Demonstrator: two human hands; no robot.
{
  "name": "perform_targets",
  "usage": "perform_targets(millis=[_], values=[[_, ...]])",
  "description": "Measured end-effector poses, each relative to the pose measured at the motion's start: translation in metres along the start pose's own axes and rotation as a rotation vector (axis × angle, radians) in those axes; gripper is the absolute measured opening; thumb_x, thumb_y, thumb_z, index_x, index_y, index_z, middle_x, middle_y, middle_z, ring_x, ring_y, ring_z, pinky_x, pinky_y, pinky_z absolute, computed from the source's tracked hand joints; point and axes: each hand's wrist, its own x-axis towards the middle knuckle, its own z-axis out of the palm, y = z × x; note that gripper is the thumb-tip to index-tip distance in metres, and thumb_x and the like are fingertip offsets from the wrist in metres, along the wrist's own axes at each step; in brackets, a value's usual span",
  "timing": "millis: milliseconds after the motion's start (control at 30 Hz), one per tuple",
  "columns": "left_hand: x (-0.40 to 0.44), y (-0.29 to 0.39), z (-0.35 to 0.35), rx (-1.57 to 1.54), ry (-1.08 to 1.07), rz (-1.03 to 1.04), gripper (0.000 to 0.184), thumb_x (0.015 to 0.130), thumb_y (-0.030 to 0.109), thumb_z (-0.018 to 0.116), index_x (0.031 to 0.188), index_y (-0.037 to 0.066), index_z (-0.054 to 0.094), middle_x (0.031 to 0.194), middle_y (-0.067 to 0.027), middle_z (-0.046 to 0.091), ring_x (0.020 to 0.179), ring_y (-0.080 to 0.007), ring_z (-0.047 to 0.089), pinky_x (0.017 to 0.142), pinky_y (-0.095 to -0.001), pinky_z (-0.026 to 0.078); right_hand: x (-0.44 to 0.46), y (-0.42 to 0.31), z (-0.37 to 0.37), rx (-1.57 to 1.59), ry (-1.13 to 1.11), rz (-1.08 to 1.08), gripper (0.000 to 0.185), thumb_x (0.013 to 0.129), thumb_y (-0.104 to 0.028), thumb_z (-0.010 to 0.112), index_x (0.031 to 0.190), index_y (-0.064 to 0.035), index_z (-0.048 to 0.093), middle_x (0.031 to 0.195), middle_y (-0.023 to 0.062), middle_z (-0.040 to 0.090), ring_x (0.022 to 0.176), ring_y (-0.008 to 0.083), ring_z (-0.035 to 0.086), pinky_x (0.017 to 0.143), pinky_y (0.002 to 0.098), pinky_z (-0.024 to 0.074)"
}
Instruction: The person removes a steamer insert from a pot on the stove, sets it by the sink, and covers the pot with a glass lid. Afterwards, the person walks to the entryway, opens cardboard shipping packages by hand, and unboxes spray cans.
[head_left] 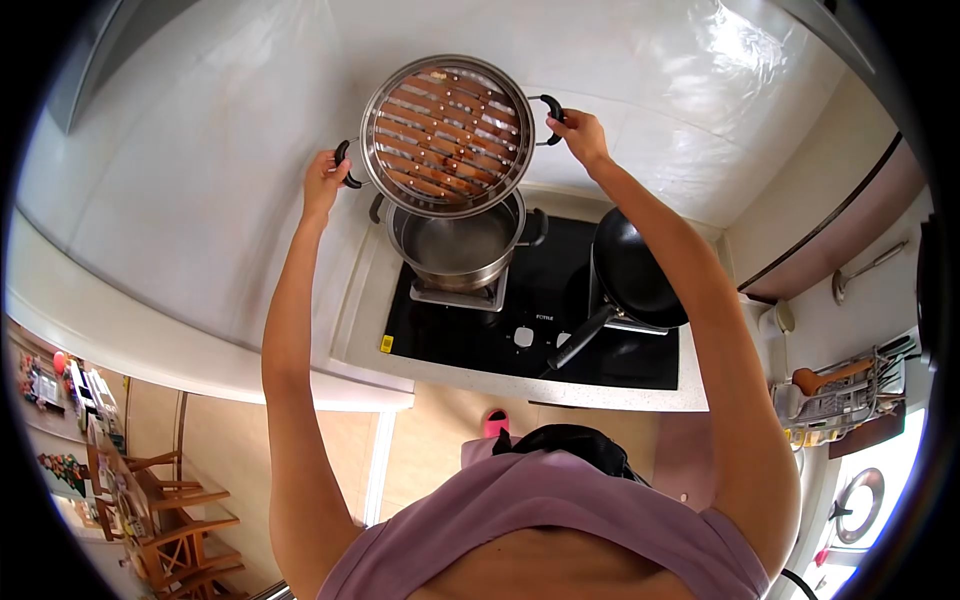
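Observation:
My left hand (322,180) and my right hand (582,135) are closed on the black side handles of a round metal steamer tier (368,112). A brown slatted rack (430,140) fills its inside. The tier is held up and tilted, so its round face shows. Just below it in view, a steel pot (460,282) with black handles stands on the left burner. The tier overlaps the far part of the pot's rim; whether they touch I cannot tell. The visible inside of the pot looks grey and hazy.
A black frying pan (640,275) sits on the right burner of the black cooktop (450,345), its handle pointing toward me. At right are a wire utensil rack (845,405) and a hanging ladle (865,270). Wooden chairs (185,530) stand lower left.

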Motion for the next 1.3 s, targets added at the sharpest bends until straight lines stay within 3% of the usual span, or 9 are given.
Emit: perform_targets(millis=[167, 267, 367, 567, 800, 1033, 1133, 1167, 1300], values=[[0.008, -0.009, 0.005, -0.038, -0.063, -0.179, 0.023, 0.085, 0.025, 0.061, 0.093, 0.003, 0.061, 0.076, -0.0014, 0.060, 0.069, -0.0092, 0.055, 0.061, -0.0238, 0.045, -0.002, 0.021, 0.012, -0.039, -0.060, 0.156, 0.036, 0.071, -0.036, 0.068, 0.084, -0.0016, 0.068, 0.075, 0.0100, 0.065, 0.072, 0.0185, 0.059, 0.066, 0.0309, 0.0461], [0.015, -0.017, 0.009, -0.026, -0.069, -0.286, 0.025, 0.082, 0.027, 0.062, 0.088, 0.003, 0.063, 0.068, -0.0007, 0.058, 0.061, -0.0077, 0.052, 0.055, -0.0228, 0.043, -0.004, 0.031, 0.019, 0.141, -0.139, 0.354, 0.029, 0.074, -0.029, 0.068, 0.064, -0.0024, 0.061, 0.058, 0.0025, 0.053, 0.046, 0.0088, 0.042, 0.045, 0.0249, 0.0349], [0.025, -0.025, 0.010, -0.088, -0.116, -0.415, 0.023, 0.079, 0.026, 0.063, 0.081, 0.003, 0.062, 0.063, -0.0018, 0.055, 0.051, -0.0071, 0.047, 0.045, -0.0208, 0.039, 0.000, 0.039, 0.025, 0.277, -0.159, 0.563, 0.028, 0.073, -0.025, 0.067, 0.060, -0.0049, 0.053, 0.055, 0.0016, 0.049, 0.043, 0.0080, 0.041, 0.039, 0.0227, 0.0333], [0.053, -0.029, 0.008, -0.155, -0.143, -0.656, 0.021, 0.076, 0.023, 0.063, 0.068, 0.005, 0.055, 0.058, -0.0046, 0.051, 0.040, -0.0073, 0.040, 0.035, -0.0176, 0.032, -0.001, 0.027, 0.018, 0.405, -0.217, 0.674, 0.022, 0.068, -0.017, 0.064, 0.059, -0.0025, 0.051, 0.053, 0.0043, 0.049, 0.040, 0.0091, 0.042, 0.032, 0.0217, 0.0280], [0.064, -0.035, 0.006, -0.125, -0.102, -0.586, 0.021, 0.077, 0.024, 0.063, 0.072, 0.004, 0.057, 0.061, -0.0040, 0.052, 0.045, -0.0083, 0.043, 0.038, -0.0186, 0.033, -0.004, 0.024, 0.022, 0.361, -0.199, 0.560, 0.020, 0.074, -0.021, 0.064, 0.072, -0.0018, 0.059, 0.054, 0.0021, 0.047, 0.040, 0.0073, 0.038, 0.032, 0.0196, 0.0265], [0.049, -0.029, 0.005, -0.057, -0.176, -0.167, 0.027, 0.083, 0.018, 0.061, 0.107, 0.006, 0.060, 0.067, 0.0061, 0.052, 0.054, -0.0006, 0.040, 0.046, -0.0158, 0.030, -0.035, 0.065, 0.035, 0.431, -0.105, 0.100, 0.028, 0.081, -0.020, 0.062, 0.108, -0.0114, 0.062, 0.064, 0.0054, 0.061, 0.052, 0.0131, 0.055, 0.053, 0.0298, 0.0474], [0.039, 0.016, 0.020, -0.131, -0.183, -0.044, 0.039, 0.081, 0.019, 0.062, 0.117, 0.005, 0.053, 0.087, 0.0011, 0.060, 0.060, -0.0022, 0.042, 0.052, -0.0156, 0.031, -0.096, 0.012, -0.042, 0.412, -0.028, 0.206, 0.032, 0.082, -0.014, 0.061, 0.114, -0.0138, 0.057, 0.071, 0.0062, 0.063, 0.062, 0.0107, 0.057, 0.057, 0.0285, 0.0474], [0.028, 0.069, 0.083, -0.184, -0.380, 0.005, 0.043, 0.084, 0.021, 0.060, 0.122, 0.005, 0.050, 0.098, -0.0035, 0.060, 0.069, -0.0045, 0.044, 0.060, -0.0184, 0.034, -0.159, 0.027, -0.114, 0.489, 0.116, 0.218, 0.035, 0.080, -0.014, 0.061, 0.115, -0.0146, 0.057, 0.074, 0.0086, 0.064, 0.062, 0.0118, 0.057, 0.059, 0.0290, 0.0483], [-0.030, 0.185, 0.101, -0.122, -0.610, 0.064, 0.053, 0.086, 0.023, 0.054, 0.131, 0.002, 0.038, 0.115, -0.0083, 0.050, 0.106, -0.0181, 0.047, 0.090, -0.0278, 0.037, -0.259, 0.009, -0.238, 0.382, 0.328, 0.120, 0.039, 0.080, -0.020, 0.062, 0.117, -0.0092, 0.055, 0.079, 0.0122, 0.066, 0.070, 0.0156, 0.061, 0.068, 0.0304, 0.0482]])
